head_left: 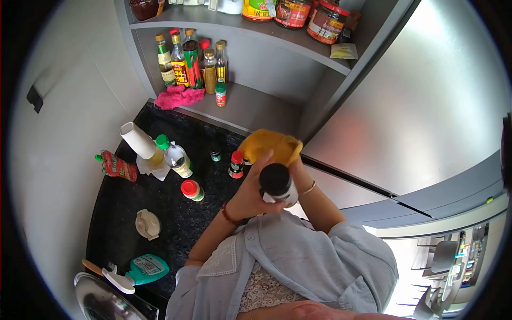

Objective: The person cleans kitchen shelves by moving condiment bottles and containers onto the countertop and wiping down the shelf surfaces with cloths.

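My left hand (246,193) is closed round a jar (276,182) with a black lid and a pale body, held in front of my chest. A yellow cloth (270,145) is in my right hand (298,173), whose fingers are mostly hidden behind the cloth and the jar. Just left of the cloth, a small red-capped bottle (236,165) stands on the black counter (184,218). Near it is a small dark-capped jar (215,153).
Bottles (192,61) and a pink cloth (178,97) sit on the lower shelf; jars (326,22) above. On the counter: a green-capped bottle (175,157), red-lidded jar (192,190), red pouch (118,167), paper roll (140,141), teal spray bottle (148,268), metal lid (104,298).
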Motion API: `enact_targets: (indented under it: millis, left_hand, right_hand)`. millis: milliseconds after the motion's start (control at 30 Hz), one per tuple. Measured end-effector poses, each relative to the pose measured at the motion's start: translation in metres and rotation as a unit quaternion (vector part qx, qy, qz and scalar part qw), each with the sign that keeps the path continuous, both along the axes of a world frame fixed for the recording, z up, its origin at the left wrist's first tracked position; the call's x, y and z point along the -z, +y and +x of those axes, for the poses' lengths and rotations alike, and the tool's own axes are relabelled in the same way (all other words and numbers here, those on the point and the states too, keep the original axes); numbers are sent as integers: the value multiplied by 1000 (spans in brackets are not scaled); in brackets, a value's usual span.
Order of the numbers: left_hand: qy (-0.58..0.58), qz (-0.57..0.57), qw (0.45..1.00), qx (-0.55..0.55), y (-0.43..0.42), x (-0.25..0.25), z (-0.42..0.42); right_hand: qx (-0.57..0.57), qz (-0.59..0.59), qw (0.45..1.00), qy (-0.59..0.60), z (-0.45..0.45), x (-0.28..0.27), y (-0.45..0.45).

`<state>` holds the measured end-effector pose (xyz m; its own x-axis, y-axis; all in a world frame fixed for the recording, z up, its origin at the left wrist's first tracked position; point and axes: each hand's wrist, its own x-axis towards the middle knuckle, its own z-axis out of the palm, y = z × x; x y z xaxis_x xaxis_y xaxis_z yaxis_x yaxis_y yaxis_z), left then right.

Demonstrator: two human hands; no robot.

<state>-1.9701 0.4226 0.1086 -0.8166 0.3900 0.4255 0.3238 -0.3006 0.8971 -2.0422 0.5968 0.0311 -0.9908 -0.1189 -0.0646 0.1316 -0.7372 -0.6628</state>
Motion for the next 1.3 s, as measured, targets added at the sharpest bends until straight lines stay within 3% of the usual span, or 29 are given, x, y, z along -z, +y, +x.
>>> enact_targets:
  millis: [67,133,167,200,233,300,333,400,467,567,600,667,733,800,900,933,1033,1133,1233,1300]
  left_hand:
    - [-36,-21,999,11,-20,6,0]
    - [-57,-10,998,24,-41,14,5]
    - [-86,-6,996,18,-50,15,9]
    - [-114,-2,993,10,-58,13,14]
    - [-141,2,990,0,-66,13,18]
    - [-84,-64,993,-43,-82,18,17]
    - [-132,-51,988,-54,-86,22,20]
    - [-167,-18,982,-84,-87,21,18]
    - [-209,-4,973,-96,-93,27,18]
    - [-168,-16,981,-95,-94,25,10]
    - [-146,-2,984,-103,-95,22,10]
    - [-166,6,980,-113,-98,20,17]
    - [-163,-7,980,-116,-103,19,18]
    - [-122,-22,983,-138,-102,31,18]
    - [-118,-43,979,-162,-101,38,9]
    - [-146,-34,975,-166,-100,35,11]
    - [-164,0,974,-157,-101,30,9]
    - [-149,-10,981,-126,-109,32,12]
    - [-47,-129,979,-150,-119,31,13]
    - [-85,-67,982,-155,-116,39,14]
  right_hand:
    - [58,-87,995,3,-29,-8,0]
    - [185,-87,972,120,-82,-18,2]
    - [312,4,941,135,-116,-29,-2]
    - [430,92,886,147,-155,-43,-6]
    - [555,247,769,200,-229,-25,5]
    - [557,556,601,143,-290,-41,-4]
    - [436,703,560,38,-267,-104,-24]
    - [328,840,431,26,-269,-115,-34]
    - [377,855,299,193,-289,-19,-17]
    - [334,816,401,249,-267,32,5]
    - [386,789,421,227,-262,30,14]
    - [619,642,434,130,-276,-13,18]
    - [652,611,438,98,-297,-42,-4]
    - [505,736,434,125,-313,-53,-35]
    - [261,872,382,157,-337,-64,-64]
    - [287,865,341,231,-331,-45,-58]
    - [469,829,177,249,-292,-9,-26]
    - [576,766,245,147,-265,-16,0]
    - [344,852,390,65,-272,-97,-35]
    - [171,866,471,9,-281,-162,-63]
